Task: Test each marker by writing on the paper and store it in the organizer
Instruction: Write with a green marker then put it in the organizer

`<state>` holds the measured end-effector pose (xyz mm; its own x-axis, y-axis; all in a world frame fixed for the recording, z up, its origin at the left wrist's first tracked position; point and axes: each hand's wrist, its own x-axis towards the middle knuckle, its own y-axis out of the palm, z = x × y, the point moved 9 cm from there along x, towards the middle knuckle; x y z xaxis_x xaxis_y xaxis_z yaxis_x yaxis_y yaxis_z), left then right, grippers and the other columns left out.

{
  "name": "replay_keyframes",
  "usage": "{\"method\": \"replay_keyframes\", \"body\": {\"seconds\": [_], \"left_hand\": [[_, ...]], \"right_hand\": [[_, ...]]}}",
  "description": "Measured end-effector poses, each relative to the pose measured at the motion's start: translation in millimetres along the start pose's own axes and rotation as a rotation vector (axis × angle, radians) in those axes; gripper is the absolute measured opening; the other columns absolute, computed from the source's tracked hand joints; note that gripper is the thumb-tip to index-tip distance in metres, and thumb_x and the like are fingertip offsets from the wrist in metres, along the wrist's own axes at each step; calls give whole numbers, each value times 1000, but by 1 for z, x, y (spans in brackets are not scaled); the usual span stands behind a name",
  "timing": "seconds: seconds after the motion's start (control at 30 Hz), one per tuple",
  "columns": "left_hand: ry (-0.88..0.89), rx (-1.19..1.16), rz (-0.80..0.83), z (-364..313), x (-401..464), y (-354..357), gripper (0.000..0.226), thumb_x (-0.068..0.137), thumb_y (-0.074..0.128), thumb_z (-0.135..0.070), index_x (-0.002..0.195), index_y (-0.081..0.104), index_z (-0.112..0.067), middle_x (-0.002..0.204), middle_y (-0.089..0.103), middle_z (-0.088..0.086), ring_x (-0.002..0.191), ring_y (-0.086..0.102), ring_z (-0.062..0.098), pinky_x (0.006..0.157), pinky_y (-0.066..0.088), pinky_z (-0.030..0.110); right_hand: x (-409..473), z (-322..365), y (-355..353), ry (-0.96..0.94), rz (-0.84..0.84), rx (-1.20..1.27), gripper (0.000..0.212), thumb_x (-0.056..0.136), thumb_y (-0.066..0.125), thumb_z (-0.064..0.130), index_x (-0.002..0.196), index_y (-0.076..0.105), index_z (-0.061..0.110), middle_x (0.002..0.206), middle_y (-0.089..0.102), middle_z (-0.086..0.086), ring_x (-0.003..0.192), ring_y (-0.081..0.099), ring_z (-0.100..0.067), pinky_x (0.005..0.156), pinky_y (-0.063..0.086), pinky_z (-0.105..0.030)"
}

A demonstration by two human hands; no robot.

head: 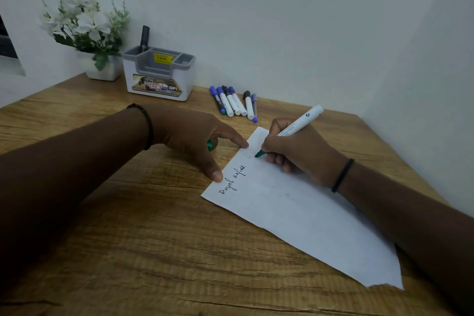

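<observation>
The right hand (295, 154) holds a green marker (298, 127) like a pencil, its tip touching the top of the paper (295, 213). The left hand (195, 136) presses the paper's edge with a finger and thumb and tucks the green cap (210, 145) in its curled fingers. One dark marker (144, 36) stands in the organizer (159, 74). Six markers (234, 102) lie on the desk (141, 238), waiting. One line of black writing is on the paper, so most of the job is probably left.

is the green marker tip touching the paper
Touching. In the head view the green marker, gripped by the right hand, has its tip down on the paper, with no gap visible.
</observation>
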<state>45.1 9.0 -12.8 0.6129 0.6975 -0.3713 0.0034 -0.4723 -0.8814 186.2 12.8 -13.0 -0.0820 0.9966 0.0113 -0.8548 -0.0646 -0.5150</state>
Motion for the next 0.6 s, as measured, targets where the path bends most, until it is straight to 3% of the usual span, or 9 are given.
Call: {"method": "replay_keyframes", "body": {"seconds": [0.07,0.1,0.13,0.17,0.2,0.23,0.37,0.47,0.6], "left_hand": [[3,-4,6,1,0,1,80,76,72,-42,143,27,-45,110,51,-25,79,32,-6,89,34,25],[1,-6,3,1,1,0,80,77,72,-41,143,27,-45,106,51,-24,88,48,2,87,33,23],[-2,-9,2,0,1,0,80,77,71,-40,143,26,-44,90,18,-13,77,26,-2,84,32,22],[-9,-5,1,0,1,-1,80,78,70,-38,144,25,-43,120,15,-12,112,23,-4,83,32,22],[-15,1,5,-1,1,-1,80,79,69,-38,144,24,-42,115,10,-11,86,49,9,84,32,22],[-22,3,13,-1,1,-1,80,79,69,-38,145,24,-41,97,17,-13,87,34,1,88,32,22],[-18,8,27,0,1,2,81,77,70,-42,144,25,-43,132,48,-15,108,43,4,94,35,24],[-13,4,24,1,1,1,81,76,71,-42,143,27,-45,96,44,-29,85,43,-2,80,35,16],[4,13,18,0,2,2,84,72,70,-46,143,26,-46,137,43,-15,96,30,-1,93,34,26]], "right_hand": [[0,1,3,1,29,44,26,81,66,8,62,50,18,60,62,-8,45,45,-15,44,35,-21],[-1,4,7,-3,60,60,24,82,66,9,64,53,17,62,62,-8,45,45,-13,43,35,-20],[-1,5,12,-9,89,57,20,83,67,11,66,57,16,62,64,-6,46,45,-11,42,35,-20],[-1,7,15,-13,106,41,17,83,68,13,68,59,16,63,65,-5,47,44,-10,42,34,-20],[-1,7,16,-18,104,18,17,82,69,14,67,60,16,63,65,-5,49,44,-11,43,33,-20],[0,7,15,-22,86,-6,20,81,68,14,64,58,17,62,64,-6,49,44,-13,43,33,-21],[-1,1,2,12,39,0,32,79,65,7,57,46,19,57,60,-8,45,45,-16,41,36,-20],[0,-1,2,21,50,92,31,83,66,5,60,49,16,58,62,-8,45,48,-14,40,40,-21],[3,-4,2,15,22,105,26,84,67,6,64,52,14,61,64,-8,47,52,-14,42,43,-21]]}}
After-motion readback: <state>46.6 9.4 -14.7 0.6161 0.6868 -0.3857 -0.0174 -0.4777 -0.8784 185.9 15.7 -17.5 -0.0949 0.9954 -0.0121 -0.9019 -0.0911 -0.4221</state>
